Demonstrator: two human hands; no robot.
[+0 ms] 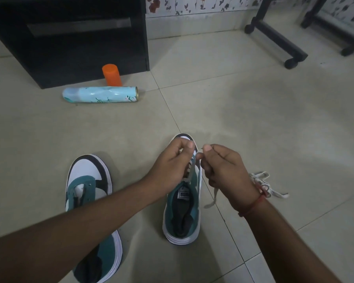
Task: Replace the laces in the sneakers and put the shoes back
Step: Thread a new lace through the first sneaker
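Both hands pinch the lace (190, 170) over the right sneaker (182, 203): left hand (172, 160), right hand (223, 168), seemingly near the toe eyelets.

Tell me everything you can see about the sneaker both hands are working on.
The sneaker being laced is teal with a white toe panel, dark toe trim and a thick white ribbed sole; it looks like suede or canvas. It stands upright on the tiled floor, toe pointing away, to the right of its unlaced mate. A pale lace crosses its upper eyelets, and a loose end trails to the floor on its right. The left hand and the right hand pinch the lace above its front. A logo tag shows on the tongue.
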